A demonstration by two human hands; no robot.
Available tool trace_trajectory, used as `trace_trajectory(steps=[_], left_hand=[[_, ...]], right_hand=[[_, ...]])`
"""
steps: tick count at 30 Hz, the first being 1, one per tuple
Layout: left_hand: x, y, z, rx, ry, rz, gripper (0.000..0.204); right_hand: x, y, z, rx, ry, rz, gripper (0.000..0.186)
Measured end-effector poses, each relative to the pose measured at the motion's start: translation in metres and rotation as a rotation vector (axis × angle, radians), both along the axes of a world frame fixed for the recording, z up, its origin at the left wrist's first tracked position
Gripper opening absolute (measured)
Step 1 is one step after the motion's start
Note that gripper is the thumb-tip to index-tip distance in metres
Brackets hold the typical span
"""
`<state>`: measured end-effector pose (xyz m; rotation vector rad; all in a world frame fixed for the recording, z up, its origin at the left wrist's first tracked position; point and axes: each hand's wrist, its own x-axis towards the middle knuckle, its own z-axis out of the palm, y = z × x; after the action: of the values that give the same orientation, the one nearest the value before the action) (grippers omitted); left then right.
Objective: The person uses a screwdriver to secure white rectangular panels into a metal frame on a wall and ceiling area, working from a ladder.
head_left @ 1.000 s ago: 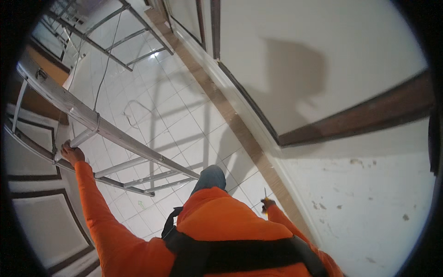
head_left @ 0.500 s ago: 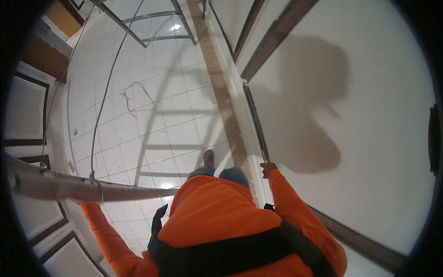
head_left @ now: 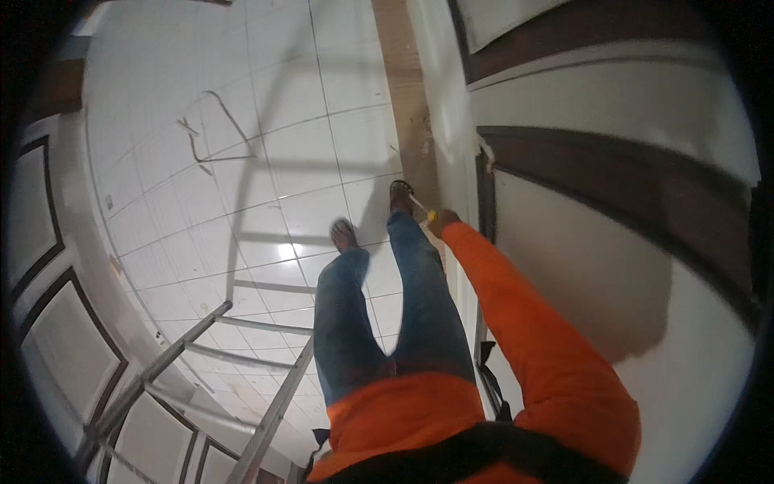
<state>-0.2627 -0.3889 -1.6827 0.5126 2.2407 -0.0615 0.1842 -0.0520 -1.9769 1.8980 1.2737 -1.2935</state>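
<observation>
My right hand [head_left: 446, 220] is closed around a thin yellow-handled tool [head_left: 433, 216], held low by the wall to the right of my legs. A slim pale shaft sticks out of it toward my right foot; its exact kind is too small to make out. Beyond the hand runs the white wall [head_left: 572, 226] with dark brown trim [head_left: 613, 198]. My left hand is out of the picture. A metal ladder [head_left: 284, 395] stands at the lower left, close to my left leg.
White floor tiles [head_left: 290, 194] meet a brown wood-look border strip [head_left: 407, 105] along the wall. A loose bent strip or cord [head_left: 230, 121] lies on the tiles ahead. Dark-framed white panels [head_left: 76, 323] line the left side.
My view has tipped and moved along the wall. My right hand has come away from the dark trim. My left arm and the pole near it have left the picture; a ladder shows lower left.
</observation>
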Motion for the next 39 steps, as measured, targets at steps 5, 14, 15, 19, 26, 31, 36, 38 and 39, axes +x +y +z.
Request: trace_trajectory(steps=[5, 14, 15, 19, 26, 31, 36, 38, 39], left_hand=[[0.051, 0.022, -0.078, -0.227, -0.172, 0.14, 0.04], [0.058, 0.025, -0.123, -0.512, -0.174, 0.286, 0.037], [0.056, 0.024, -0.118, -0.505, -0.17, 0.286, 0.037], [0.026, 0.041, -0.103, -0.402, -0.162, 0.271, 0.036], [-0.023, 0.172, -0.134, 0.095, -0.358, 0.441, 0.034], [0.101, 0.351, -0.115, 0.418, -0.542, -0.888, 0.026], [0.232, 0.45, -0.051, 0.706, -0.944, -1.436, 0.028], [0.27, 0.476, -0.027, 0.562, -1.134, -1.643, 0.03], [0.287, 0.486, -0.015, 0.515, -1.203, -1.77, 0.031]], right_hand=[[-0.034, 0.113, -0.2, 0.257, -0.002, 0.117, 0.043], [-0.049, 0.146, -0.399, 0.55, -0.055, 0.157, 0.031], [-0.041, 0.15, -0.4, 0.582, 0.003, 0.137, 0.032], [-0.038, 0.122, -0.332, 0.231, 0.008, -0.09, 0.04], [-0.074, 0.003, -0.052, 0.31, 0.183, -0.358, 0.042], [-0.003, -0.05, 0.05, 0.609, 0.171, 0.345, 0.034], [-0.02, 0.002, 0.218, 0.709, 0.172, -0.288, 0.034], [-0.026, 0.025, 0.32, 0.695, 0.186, -0.478, 0.035], [-0.025, 0.021, 0.338, 0.785, 0.173, -0.652, 0.035]])
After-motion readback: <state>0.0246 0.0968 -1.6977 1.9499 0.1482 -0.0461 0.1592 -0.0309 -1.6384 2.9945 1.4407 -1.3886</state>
